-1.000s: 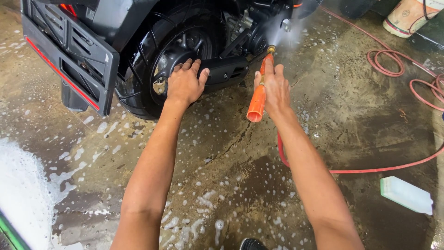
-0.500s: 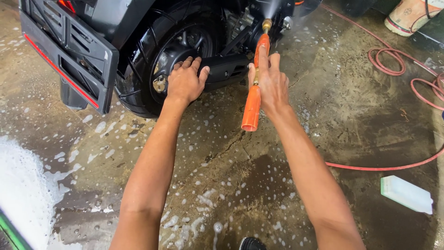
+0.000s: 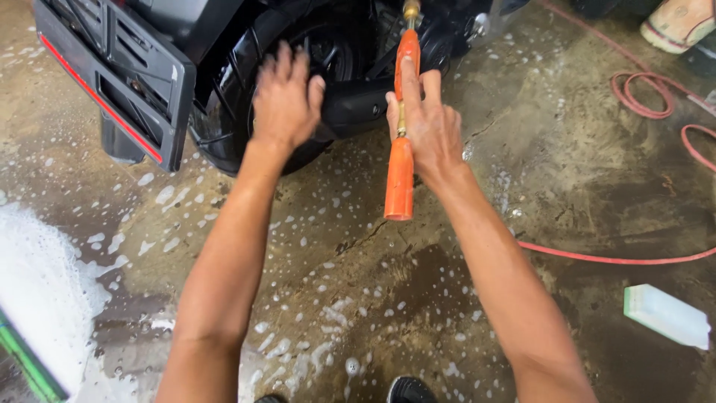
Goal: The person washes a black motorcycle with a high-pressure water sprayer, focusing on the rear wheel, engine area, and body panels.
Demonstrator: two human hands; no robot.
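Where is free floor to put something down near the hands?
The wet floor between the forearms is free, bordered by the red hose on the right. It is crowded up by the rear wheel, where the left hand and right hand with the orange spray wand work.

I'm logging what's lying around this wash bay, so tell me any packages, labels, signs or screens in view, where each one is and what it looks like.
White block: possibly a wrapped pack, lower right on the wet floor, flat rectangle with a greenish end.
Plate holder: upper left on the motorbike's rear, black frame with a red strip.
No screens or signs.
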